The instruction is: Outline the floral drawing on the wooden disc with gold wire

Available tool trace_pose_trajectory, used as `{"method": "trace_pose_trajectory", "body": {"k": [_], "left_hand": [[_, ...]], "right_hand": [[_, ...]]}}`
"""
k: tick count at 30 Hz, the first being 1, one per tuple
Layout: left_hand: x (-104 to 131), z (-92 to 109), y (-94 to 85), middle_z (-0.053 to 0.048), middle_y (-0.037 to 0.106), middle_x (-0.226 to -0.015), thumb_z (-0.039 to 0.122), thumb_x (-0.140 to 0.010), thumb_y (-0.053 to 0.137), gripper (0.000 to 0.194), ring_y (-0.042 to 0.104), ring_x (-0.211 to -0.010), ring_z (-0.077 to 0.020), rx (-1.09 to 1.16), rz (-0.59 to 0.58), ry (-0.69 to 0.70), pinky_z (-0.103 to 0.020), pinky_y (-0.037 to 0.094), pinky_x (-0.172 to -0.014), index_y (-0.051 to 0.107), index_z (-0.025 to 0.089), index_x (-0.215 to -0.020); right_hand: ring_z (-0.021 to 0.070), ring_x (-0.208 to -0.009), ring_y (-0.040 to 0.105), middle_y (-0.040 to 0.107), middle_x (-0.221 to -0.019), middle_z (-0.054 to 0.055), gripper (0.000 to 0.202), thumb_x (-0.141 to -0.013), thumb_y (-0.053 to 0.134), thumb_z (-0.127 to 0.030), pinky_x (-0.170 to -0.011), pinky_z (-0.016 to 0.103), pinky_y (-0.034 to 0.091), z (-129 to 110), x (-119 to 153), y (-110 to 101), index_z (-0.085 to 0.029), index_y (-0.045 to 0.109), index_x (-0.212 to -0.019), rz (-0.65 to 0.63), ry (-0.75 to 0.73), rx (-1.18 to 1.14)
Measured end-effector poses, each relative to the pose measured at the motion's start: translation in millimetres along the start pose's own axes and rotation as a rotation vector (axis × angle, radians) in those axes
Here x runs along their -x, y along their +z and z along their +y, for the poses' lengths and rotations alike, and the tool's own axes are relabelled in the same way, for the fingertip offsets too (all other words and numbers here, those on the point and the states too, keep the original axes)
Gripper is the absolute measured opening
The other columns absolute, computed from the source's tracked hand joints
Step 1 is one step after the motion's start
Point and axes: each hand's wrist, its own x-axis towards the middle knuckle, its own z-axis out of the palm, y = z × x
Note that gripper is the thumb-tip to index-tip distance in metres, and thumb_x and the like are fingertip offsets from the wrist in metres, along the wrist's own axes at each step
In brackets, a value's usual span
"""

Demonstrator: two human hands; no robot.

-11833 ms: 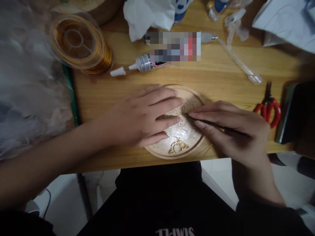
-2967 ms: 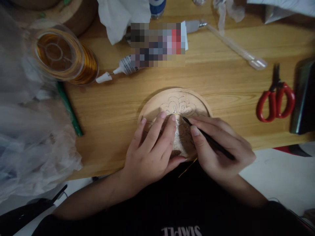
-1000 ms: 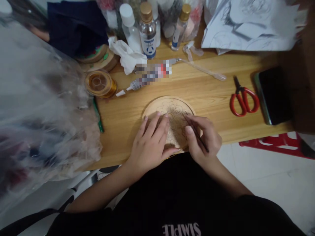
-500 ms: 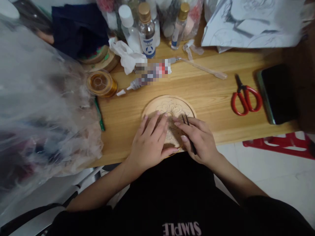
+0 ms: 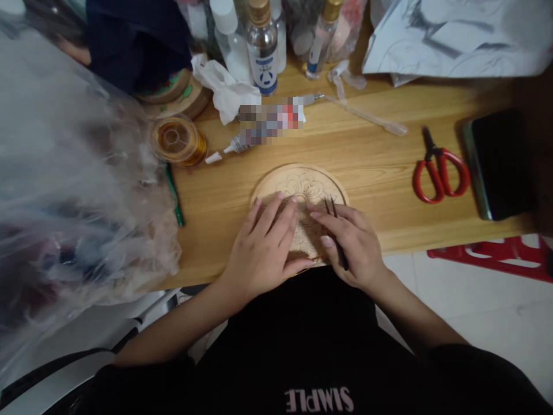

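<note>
A round wooden disc (image 5: 280, 178) with a raised rim and a flower line drawing lies at the table's near edge. My left hand (image 5: 265, 248) rests flat over its left side, fingers stretched out and slightly apart, thumb by the near rim. Thin golden wire (image 5: 305, 270) shows by that thumb; whether the thumb presses it is unclear. My right hand (image 5: 356, 248) is closed round black tweezers (image 5: 341, 253), over the disc's right side. The tweezer tips point away from me and stand slightly apart. Both hands cover much of the drawing.
Beyond the disc lie a glue tube (image 5: 272, 124), its white cap (image 5: 213, 157), a spool of golden wire (image 5: 179, 140) and a plastic dropper (image 5: 371, 115). Red-handled scissors (image 5: 440, 173) and a phone (image 5: 501, 164) are rightward. Bottles (image 5: 263, 57) stand behind; plastic bags (image 5: 86, 173) crowd the left.
The view has shifted slightly, so the table items sit a little differently in the picture. Both hands keep nearly the same pose on the disc, and the tweezers stay in my right hand.
</note>
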Motion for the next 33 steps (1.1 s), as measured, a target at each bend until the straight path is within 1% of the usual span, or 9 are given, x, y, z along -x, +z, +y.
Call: {"method": "trace_pose_trajectory", "body": {"k": [4,7,10,13,19,25,29,33], "left_hand": [[1,0,2.7,-0.022,0.057,-0.142,0.060,-0.095,0.051,0.075,0.047,-0.137,-0.0384,0.037,0.018,-0.011,-0.053,0.034,-0.115,0.051,-0.002,-0.137],[2,1,5.5,-0.022,0.057,-0.142,0.059,-0.097,0.049,0.072,0.046,-0.138,-0.0381,0.057,0.031,-0.028,-0.054,0.034,-0.116,0.050,0.000,-0.138],[4,0,8.7,-0.021,0.057,-0.141,0.057,-0.097,0.050,0.071,0.046,-0.138,-0.0370,0.081,0.054,-0.035,-0.053,0.033,-0.117,0.047,0.002,-0.141],[4,0,10.8,-0.021,0.057,-0.142,0.057,-0.097,0.049,0.071,0.046,-0.138,-0.0365,0.089,0.070,-0.030,-0.052,0.032,-0.117,0.045,0.002,-0.143],[5,-2,11.7,-0.021,0.056,-0.143,0.061,-0.099,0.041,0.073,0.045,-0.139,-0.0374,0.079,0.062,-0.017,-0.053,0.032,-0.116,0.046,0.001,-0.141],[5,-4,12.0,-0.020,0.055,-0.144,0.062,-0.098,0.041,0.074,0.043,-0.140,-0.0376,0.121,0.067,-0.021,-0.054,0.032,-0.117,0.044,0.003,-0.143],[5,-4,11.9,-0.022,0.054,-0.144,0.062,-0.098,0.042,0.075,0.043,-0.140,-0.0381,0.134,0.056,-0.022,-0.054,0.031,-0.117,0.044,0.002,-0.143],[6,-4,12.2,-0.020,0.053,-0.146,0.063,-0.098,0.041,0.076,0.041,-0.142,-0.0366,0.157,0.053,-0.035,-0.054,0.029,-0.119,0.037,0.006,-0.149]], "right_hand": [[0.0252,-0.112,0.063,0.072,-0.117,0.011,0.039,-0.093,0.052,-0.017,-0.090,0.041,0.057,0,0,-1,-0.018,0.051,-0.132,0.012,0.013,-0.009],[0.0250,-0.106,0.066,0.073,-0.114,0.011,0.042,-0.089,0.059,-0.016,-0.087,0.042,0.059,-1,1,0,-0.020,0.051,-0.129,0.056,0.056,-0.010],[0.0244,-0.103,0.067,0.073,-0.113,0.011,0.042,-0.086,0.063,-0.014,-0.085,0.041,0.060,-1,2,2,-0.021,0.052,-0.125,0.086,0.093,-0.003],[0.0237,-0.102,0.068,0.073,-0.110,0.010,0.042,-0.084,0.063,-0.012,-0.084,0.040,0.060,-1,3,3,-0.021,0.053,-0.124,0.090,0.090,0.004],[0.0239,-0.102,0.068,0.073,-0.108,0.012,0.044,-0.082,0.064,-0.008,-0.085,0.039,0.059,0,3,4,-0.018,0.054,-0.123,0.097,0.067,-0.009],[0.0241,-0.100,0.069,0.074,-0.106,0.009,0.046,-0.082,0.063,-0.008,-0.083,0.040,0.060,0,2,4,-0.021,0.053,-0.126,0.108,0.072,-0.007],[0.0239,-0.100,0.070,0.075,-0.108,0.008,0.048,-0.082,0.063,-0.007,-0.083,0.040,0.060,0,1,4,-0.022,0.053,-0.126,0.123,0.065,0.004],[0.0236,-0.100,0.070,0.075,-0.108,0.008,0.049,-0.082,0.062,-0.007,-0.083,0.039,0.059,0,1,4,-0.022,0.053,-0.128,0.119,0.067,-0.002]]}}
